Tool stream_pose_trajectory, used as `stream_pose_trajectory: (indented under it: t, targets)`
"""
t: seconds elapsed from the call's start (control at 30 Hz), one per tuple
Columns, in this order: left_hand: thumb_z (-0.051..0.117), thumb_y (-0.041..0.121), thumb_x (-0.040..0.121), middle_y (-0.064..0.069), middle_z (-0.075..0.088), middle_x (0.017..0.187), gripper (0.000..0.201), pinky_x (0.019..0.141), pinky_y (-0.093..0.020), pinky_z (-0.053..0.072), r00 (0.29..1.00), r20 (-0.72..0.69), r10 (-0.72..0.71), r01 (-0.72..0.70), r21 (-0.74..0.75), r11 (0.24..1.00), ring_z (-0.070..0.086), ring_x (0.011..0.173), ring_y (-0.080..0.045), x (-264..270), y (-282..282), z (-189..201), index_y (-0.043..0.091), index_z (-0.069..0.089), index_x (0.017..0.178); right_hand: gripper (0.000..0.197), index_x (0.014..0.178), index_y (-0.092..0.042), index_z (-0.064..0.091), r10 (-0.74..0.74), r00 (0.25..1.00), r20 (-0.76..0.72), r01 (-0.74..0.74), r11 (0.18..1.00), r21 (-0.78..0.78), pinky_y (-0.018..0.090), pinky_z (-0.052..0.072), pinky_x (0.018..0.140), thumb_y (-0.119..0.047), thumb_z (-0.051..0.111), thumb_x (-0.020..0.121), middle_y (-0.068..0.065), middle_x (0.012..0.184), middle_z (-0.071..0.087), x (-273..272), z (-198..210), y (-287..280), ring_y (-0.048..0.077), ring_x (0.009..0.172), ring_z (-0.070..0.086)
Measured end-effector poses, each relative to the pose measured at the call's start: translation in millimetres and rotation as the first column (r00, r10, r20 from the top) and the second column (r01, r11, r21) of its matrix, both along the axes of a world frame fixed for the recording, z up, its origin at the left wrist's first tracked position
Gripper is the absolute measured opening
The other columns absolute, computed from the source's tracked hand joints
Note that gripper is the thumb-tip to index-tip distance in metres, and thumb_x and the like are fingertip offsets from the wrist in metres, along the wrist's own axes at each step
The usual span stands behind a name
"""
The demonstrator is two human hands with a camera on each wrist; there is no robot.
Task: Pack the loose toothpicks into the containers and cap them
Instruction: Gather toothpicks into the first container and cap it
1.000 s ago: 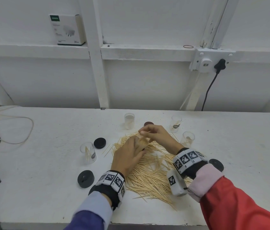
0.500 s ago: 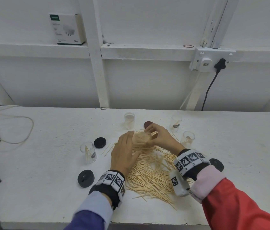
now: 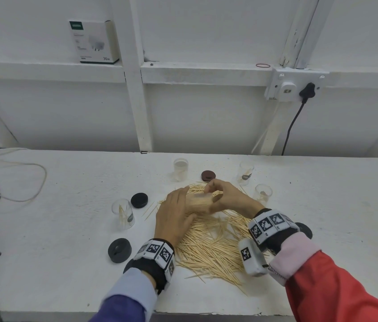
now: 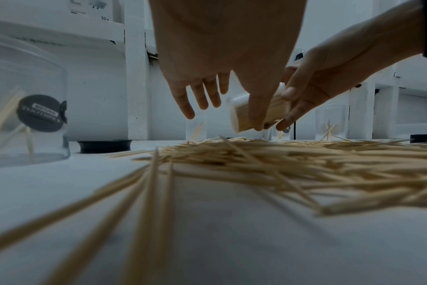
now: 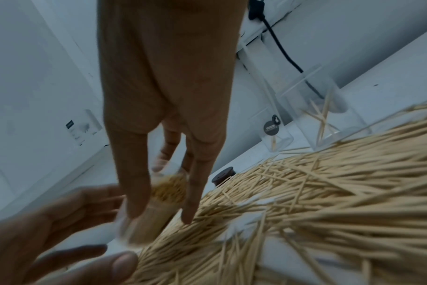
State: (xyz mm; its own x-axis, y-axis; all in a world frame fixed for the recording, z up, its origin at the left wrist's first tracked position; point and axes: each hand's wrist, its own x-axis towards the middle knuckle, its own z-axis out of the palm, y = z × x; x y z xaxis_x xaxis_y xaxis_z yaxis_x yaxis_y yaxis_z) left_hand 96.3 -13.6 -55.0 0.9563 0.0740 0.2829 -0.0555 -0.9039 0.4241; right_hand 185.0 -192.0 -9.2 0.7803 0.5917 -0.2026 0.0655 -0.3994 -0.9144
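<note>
A clear container (image 3: 199, 200) packed with toothpicks lies tilted on its side just above the far end of the loose toothpick pile (image 3: 213, 247). My right hand (image 3: 213, 194) grips it with thumb and fingers around its wall; the right wrist view shows the container (image 5: 159, 202) between those fingers. My left hand (image 3: 178, 198) has straight, spread fingers at the container's left end, and its thumb touches the container (image 4: 256, 110). No cap is on it. Black caps (image 3: 139, 200) (image 3: 119, 250) and a brown cap (image 3: 208, 175) lie around the pile.
Other clear containers, holding a few picks, stand at the left (image 3: 123, 212), back (image 3: 180, 168) and right (image 3: 245, 173) (image 3: 263, 194). Another black cap (image 3: 305, 230) lies behind my right wrist. Cables (image 3: 20, 182) trail at the far left; a wall socket (image 3: 295, 86) hangs above.
My left hand let go of the container and straightened its fingers. The right hand moved from the container's top to gripping its side, and the container tipped over sideways.
</note>
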Motion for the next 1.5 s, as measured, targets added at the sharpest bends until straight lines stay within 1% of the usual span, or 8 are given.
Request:
stream_pose_trajectory:
  t: [0.23,0.4,0.53,0.67,0.8,1.13,1.27,1.5]
  targets:
    - [0.066,0.032,0.084,0.002,0.049,0.136,0.061,0.103,-0.030,0.031,0.994,0.041,-0.098,0.096,0.050,0.994,0.043,0.124,-0.017,2.9,-1.7,-3.8,0.019,0.042,0.139,0.050,0.103,-0.018,0.059,0.095,0.995,-0.039,-0.092,0.994,0.055,0.029,0.053,0.075,0.002,0.083,0.065,0.006,0.118,0.058,-1.8,1.0,1.7,0.018,0.084,0.058]
    - [0.061,0.026,0.085,0.002,0.053,0.131,0.053,0.101,-0.031,0.030,0.996,0.028,-0.086,0.084,0.058,0.995,0.047,0.120,-0.018,1.1,-1.2,-2.4,0.018,0.046,0.135,0.035,0.120,-0.012,0.062,0.069,0.988,-0.140,-0.050,0.990,0.131,0.031,0.057,0.078,-0.014,0.072,0.086,0.013,0.121,0.061,2.0,6.4,-1.9,0.023,0.104,0.066]
    - [0.059,0.031,0.086,0.005,0.053,0.129,0.051,0.103,-0.031,0.028,0.999,0.008,-0.035,0.034,0.058,0.998,0.047,0.118,-0.016,0.5,-1.5,-1.9,0.023,0.044,0.134,0.021,0.107,-0.012,0.067,0.115,0.972,0.206,-0.063,0.968,-0.244,0.019,0.052,0.066,-0.005,0.067,0.087,0.003,0.110,0.067,11.1,1.2,-12.4,0.016,0.092,0.064]
    - [0.057,0.034,0.086,0.006,0.054,0.125,0.051,0.102,-0.032,0.029,1.000,-0.014,0.019,-0.018,0.054,0.998,0.050,0.114,-0.016,0.3,-1.4,-1.6,0.024,0.042,0.133,0.020,0.099,-0.021,0.070,0.311,0.884,0.348,-0.063,0.818,-0.571,0.022,0.046,0.075,-0.018,0.075,0.080,-0.009,0.099,0.065,5.5,-13.7,-14.8,0.007,0.089,0.057]
    - [0.057,0.035,0.085,0.005,0.056,0.123,0.050,0.100,-0.033,0.030,0.999,-0.023,0.048,-0.047,0.050,0.998,0.053,0.110,-0.018,0.3,-0.9,-1.9,0.023,0.044,0.132,0.025,0.103,-0.024,0.069,0.368,0.838,0.404,-0.044,0.783,-0.621,0.027,0.049,0.080,-0.034,0.075,0.080,-0.011,0.101,0.065,-6.6,-22.4,-5.1,0.008,0.094,0.057]
    - [0.057,0.032,0.084,0.004,0.055,0.126,0.052,0.100,-0.032,0.030,0.997,-0.054,0.048,-0.044,0.075,0.996,0.051,0.114,-0.018,-0.3,-0.7,-1.2,0.022,0.043,0.133,0.013,0.095,-0.022,0.069,0.524,0.643,0.558,0.066,0.689,-0.722,0.025,0.033,0.064,-0.027,0.057,0.090,-0.007,0.092,0.067,-7.6,-22.6,4.4,0.013,0.086,0.058]
    - [0.056,0.035,0.085,0.004,0.055,0.126,0.052,0.100,-0.033,0.030,0.997,-0.064,0.048,-0.043,0.077,0.996,0.052,0.114,-0.018,0.8,-0.2,-2.4,0.022,0.042,0.133,0.010,0.086,-0.020,0.066,0.493,0.667,0.559,0.084,0.696,-0.713,0.025,0.030,0.061,-0.026,0.057,0.090,-0.006,0.086,0.064,-5.7,-22.8,-0.4,0.012,0.078,0.051]
    - [0.057,0.034,0.086,0.003,0.055,0.124,0.051,0.099,-0.033,0.031,0.997,-0.055,0.050,-0.046,0.073,0.996,0.052,0.112,-0.019,1.2,-0.5,-3.0,0.022,0.043,0.133,0.014,0.091,-0.019,0.071,0.371,0.740,0.561,0.122,0.746,-0.654,0.024,0.038,0.063,-0.027,0.059,0.092,-0.005,0.091,0.069,2.6,-6.4,-14.6,0.013,0.082,0.060]
